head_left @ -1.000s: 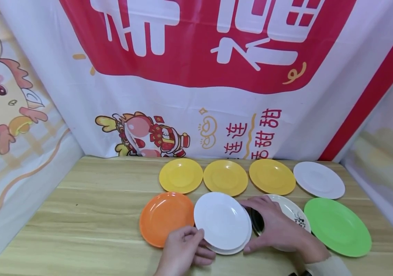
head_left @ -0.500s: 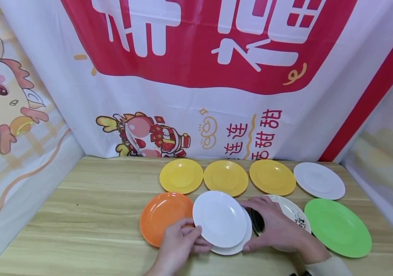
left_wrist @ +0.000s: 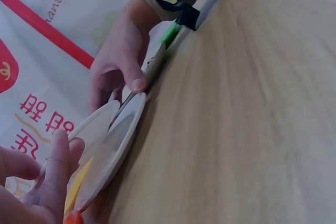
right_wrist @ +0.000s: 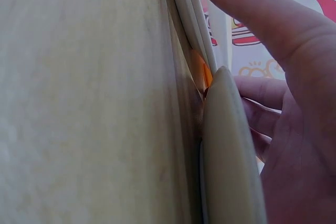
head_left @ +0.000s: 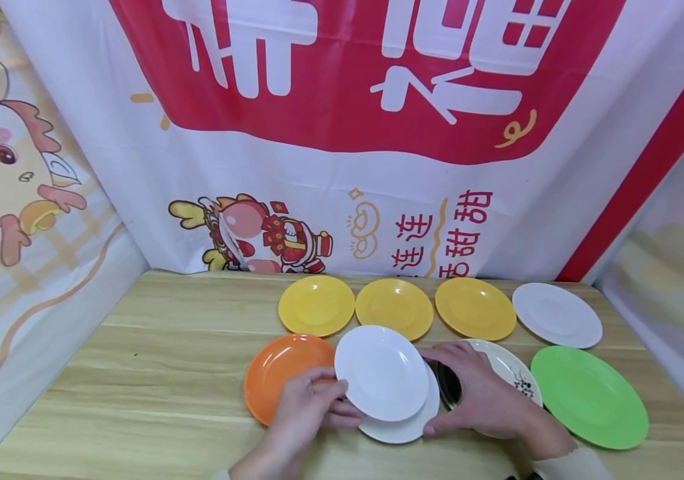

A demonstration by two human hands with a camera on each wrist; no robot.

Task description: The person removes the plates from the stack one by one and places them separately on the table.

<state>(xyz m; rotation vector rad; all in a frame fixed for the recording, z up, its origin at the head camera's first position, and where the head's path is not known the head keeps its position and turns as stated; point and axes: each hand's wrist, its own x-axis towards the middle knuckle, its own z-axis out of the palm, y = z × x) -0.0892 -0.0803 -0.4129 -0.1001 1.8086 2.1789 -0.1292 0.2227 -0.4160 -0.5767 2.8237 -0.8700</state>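
My left hand [head_left: 306,407] pinches the left edge of a small white plate [head_left: 381,373], thumb on top and fingers beneath. This plate is tilted and raised over a larger white plate [head_left: 405,428], with a wedge of space between them in the left wrist view. Curved around the lower plate's right edge, my right hand [head_left: 483,393] has its thumb at the near rim and fingertips at the far rim. Under that hand, a dark round dish [head_left: 449,387] partly shows, beside a cream plate with a black pattern [head_left: 513,370]. An orange plate [head_left: 282,373] lies behind the left hand.
Three yellow plates [head_left: 394,309] and another white plate [head_left: 557,315] line the back of the wooden table [head_left: 108,393]. A green plate [head_left: 588,397] lies at the right. Printed cloth [head_left: 342,173] hangs behind and on both sides.
The small white plate's near edge has risen, and it has shifted up and slightly left with my left hand, exposing more of the lower plate. My right hand has stayed in place.
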